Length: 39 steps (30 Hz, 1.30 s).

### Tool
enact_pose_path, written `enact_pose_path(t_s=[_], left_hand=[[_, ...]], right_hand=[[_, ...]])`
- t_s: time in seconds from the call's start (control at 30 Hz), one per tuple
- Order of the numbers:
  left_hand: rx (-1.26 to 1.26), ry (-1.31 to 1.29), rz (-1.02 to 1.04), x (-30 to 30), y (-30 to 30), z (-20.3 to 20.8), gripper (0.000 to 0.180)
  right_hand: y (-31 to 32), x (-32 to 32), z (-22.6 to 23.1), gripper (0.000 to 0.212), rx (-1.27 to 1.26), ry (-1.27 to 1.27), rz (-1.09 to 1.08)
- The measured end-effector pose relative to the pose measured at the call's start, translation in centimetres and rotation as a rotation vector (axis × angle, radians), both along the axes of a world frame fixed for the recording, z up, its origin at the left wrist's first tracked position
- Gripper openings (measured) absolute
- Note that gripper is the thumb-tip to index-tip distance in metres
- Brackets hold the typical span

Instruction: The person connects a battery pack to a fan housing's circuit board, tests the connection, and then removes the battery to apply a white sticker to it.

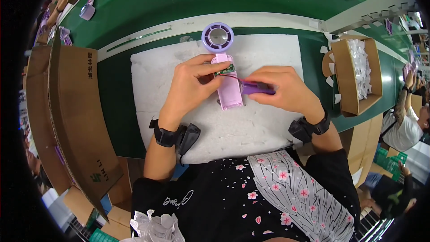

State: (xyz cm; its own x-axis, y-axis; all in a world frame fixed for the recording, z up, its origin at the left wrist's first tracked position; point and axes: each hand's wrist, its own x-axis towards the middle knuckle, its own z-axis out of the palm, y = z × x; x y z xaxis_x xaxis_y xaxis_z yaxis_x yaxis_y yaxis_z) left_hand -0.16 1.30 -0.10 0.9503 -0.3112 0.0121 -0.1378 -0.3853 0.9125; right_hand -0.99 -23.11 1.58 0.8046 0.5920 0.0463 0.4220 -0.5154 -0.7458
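A handheld fan lies on a white foam mat, its round purple head pointing away from me and its pink handle shell open side up. My left hand has thumb and fingers closed on a small green circuit board at the upper part of the shell. From the board, thin red and dark wires run toward a long purple piece that looks like a battery. My right hand grips this piece just right of the shell; the fingers partly cover it.
The white foam mat covers the green bench before me. A carton of small clear bags stands at the right, a large cardboard box at the left. Beyond the pale rail, purple fan parts lie on a green surface. Co-workers are at the right.
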Motion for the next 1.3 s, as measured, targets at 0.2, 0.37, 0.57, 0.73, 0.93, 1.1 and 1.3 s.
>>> enact_pose_path(t_s=[0.2, 0.37, 0.57, 0.73, 0.93, 1.1, 1.3], left_hand=[[0.037, -0.03, -0.018, 0.5, -0.1, -0.3, 0.035], [0.016, -0.063, -0.019, 0.5, -0.1, -0.5, 0.034], [0.013, -0.055, 0.0, 0.4, -0.4, -0.3, 0.033], [0.031, -0.091, 0.011, 0.0, -0.5, -0.2, 0.033], [0.041, -0.101, 0.02, 0.0, -0.8, 0.0, 0.033], [0.06, -0.165, -0.001, 0.2, -0.6, -0.3, 0.033], [0.063, -0.133, -0.046, 0.5, -0.4, 0.2, 0.032]], right_hand=[[-0.9, 0.4, -0.2, 0.057, 0.429, 0.943, 0.045], [-0.6, 0.0, 1.5, 0.072, 0.67, 1.156, 0.035], [-0.5, -0.5, 1.0, 0.08, 0.626, 1.031, 0.192], [-0.3, -0.7, 1.3, 0.083, 0.339, 0.758, 0.107], [-0.3, -0.6, 1.2, 0.079, 0.213, 0.257, 0.178], [0.9, -0.9, 0.5, 0.079, 0.268, 0.209, 0.107], [2.7, -1.7, -0.6, 0.076, 0.276, 0.139, 0.006]])
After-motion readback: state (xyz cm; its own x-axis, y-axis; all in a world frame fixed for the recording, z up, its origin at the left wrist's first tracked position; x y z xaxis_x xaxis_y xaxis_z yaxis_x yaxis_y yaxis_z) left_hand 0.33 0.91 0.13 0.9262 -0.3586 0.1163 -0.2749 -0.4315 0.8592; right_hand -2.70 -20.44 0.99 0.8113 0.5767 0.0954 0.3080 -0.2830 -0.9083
